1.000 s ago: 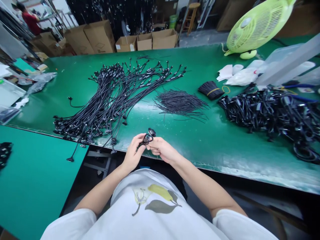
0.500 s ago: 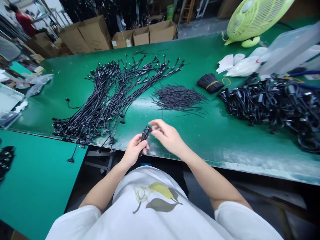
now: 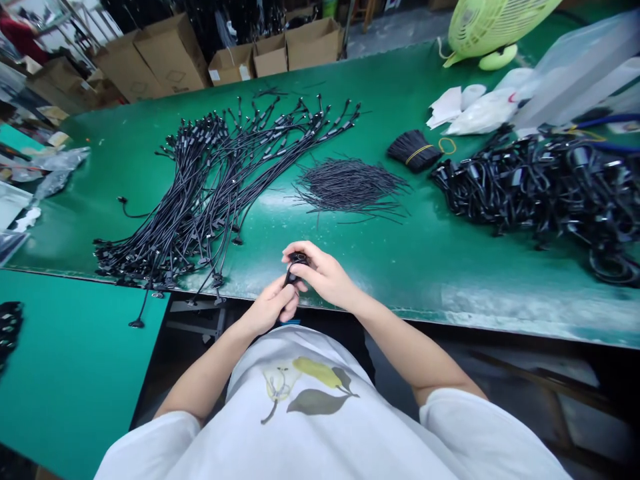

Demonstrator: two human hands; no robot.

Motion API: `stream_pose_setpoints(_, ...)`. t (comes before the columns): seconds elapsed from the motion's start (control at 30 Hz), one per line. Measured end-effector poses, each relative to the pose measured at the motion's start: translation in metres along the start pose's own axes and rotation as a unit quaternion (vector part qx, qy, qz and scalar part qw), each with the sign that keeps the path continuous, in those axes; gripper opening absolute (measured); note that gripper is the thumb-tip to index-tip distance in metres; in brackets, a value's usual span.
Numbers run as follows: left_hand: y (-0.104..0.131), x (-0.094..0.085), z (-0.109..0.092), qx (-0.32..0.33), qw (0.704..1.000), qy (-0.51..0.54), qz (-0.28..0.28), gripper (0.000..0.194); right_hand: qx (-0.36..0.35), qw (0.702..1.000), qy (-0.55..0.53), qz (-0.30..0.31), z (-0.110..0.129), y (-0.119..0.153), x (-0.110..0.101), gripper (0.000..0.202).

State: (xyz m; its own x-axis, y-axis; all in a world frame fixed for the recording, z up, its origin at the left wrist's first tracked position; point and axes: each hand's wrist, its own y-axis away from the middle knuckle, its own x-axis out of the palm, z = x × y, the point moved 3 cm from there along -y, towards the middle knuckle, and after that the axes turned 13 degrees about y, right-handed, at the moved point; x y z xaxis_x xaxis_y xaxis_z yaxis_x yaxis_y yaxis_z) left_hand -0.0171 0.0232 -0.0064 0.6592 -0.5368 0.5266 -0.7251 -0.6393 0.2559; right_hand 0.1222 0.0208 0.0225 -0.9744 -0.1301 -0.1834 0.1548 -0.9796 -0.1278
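Observation:
A short black cable (image 3: 296,261) is bunched up between my two hands, just over the table's front edge. My left hand (image 3: 275,303) is closed round its lower part. My right hand (image 3: 320,272) grips the upper end, where a connector shows between thumb and fingers. Part of the cable is hidden by the fingers. Beyond the hands lies a loose pile of thin black ties (image 3: 353,185). To the left is a large spread of straight black cables (image 3: 200,193) with connectors at both ends, some hanging over the edge.
Coiled black cables (image 3: 545,180) are heaped at the right. A banded bundle of black ties (image 3: 414,151) lies behind the loose ones. A green fan (image 3: 493,30) and white plastic bags (image 3: 480,112) stand at the back right. Cardboard boxes (image 3: 173,57) line the far side of the green table (image 3: 380,267).
My right hand has closed in on the cable's upper end and now wraps it, near my left hand. The whole view has shifted slightly, so the table's things appear higher and further left.

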Motion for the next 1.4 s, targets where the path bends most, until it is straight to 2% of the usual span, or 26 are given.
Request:
stream_pose_setpoints(0.07, -0.001, 0.0, 0.004, -0.015, 0.998, 0.049, -0.022, 0.048, 0.008, 1.0, -0.029, 0.001, -0.003, -0.001, 0.002, 0.029)
stream_pose_setpoints(0.2, -0.004, -0.003, 0.002, 0.046, 0.992, 0.044, -0.108, 0.048, 0.028, 0.99, 0.087, -0.107, -0.009, -0.004, -0.002, 0.036)
stream_pose_setpoints(0.3, -0.005, -0.004, -0.001, 0.077, 0.991, 0.02, -0.111, 0.043, 0.026, 0.976, 0.157, -0.148, -0.01, -0.003, -0.002, 0.023)
stream_pose_setpoints(0.37, -0.005, -0.004, -0.002, 0.089, 0.99, 0.018, -0.108, 0.041, 0.005, 0.974, 0.167, -0.156, -0.008, -0.003, -0.002, 0.023)
stream_pose_setpoints(0.5, -0.004, -0.006, -0.001, 0.099, 0.989, 0.001, -0.111, 0.037, -0.026, 0.975, 0.168, -0.142, -0.008, -0.004, -0.001, 0.035)
stream_pose_setpoints(0.67, -0.002, -0.009, -0.001, 0.119, 0.987, -0.029, -0.106, 0.039, -0.044, 0.975, 0.176, -0.128, -0.011, -0.006, -0.005, 0.03)
stream_pose_setpoints(0.83, -0.002, -0.012, -0.004, 0.121, 0.986, -0.041, -0.104, 0.041, -0.07, 0.983, 0.147, -0.09, -0.001, -0.005, -0.009, 0.028)
stream_pose_setpoints(1.1, 0.0, -0.011, -0.005, 0.12, 0.982, -0.075, -0.125, 0.048, -0.095, 0.949, 0.268, -0.135, 0.012, -0.007, -0.007, 0.018)
stream_pose_setpoints(1.2, 0.002, -0.015, -0.004, 0.128, 0.97, -0.143, -0.152, 0.045, -0.11, 0.938, 0.299, -0.14, 0.014, -0.005, -0.007, 0.017)
stream_pose_setpoints(1.3, 0.003, -0.021, -0.007, 0.156, 0.945, -0.217, -0.187, 0.041, -0.149, 0.928, 0.324, -0.109, 0.015, -0.002, -0.003, 0.024)
stream_pose_setpoints(1.4, 0.003, -0.024, -0.015, 0.166, 0.92, -0.304, -0.184, 0.034, -0.18, 0.915, 0.347, -0.096, 0.015, 0.0, -0.002, 0.032)
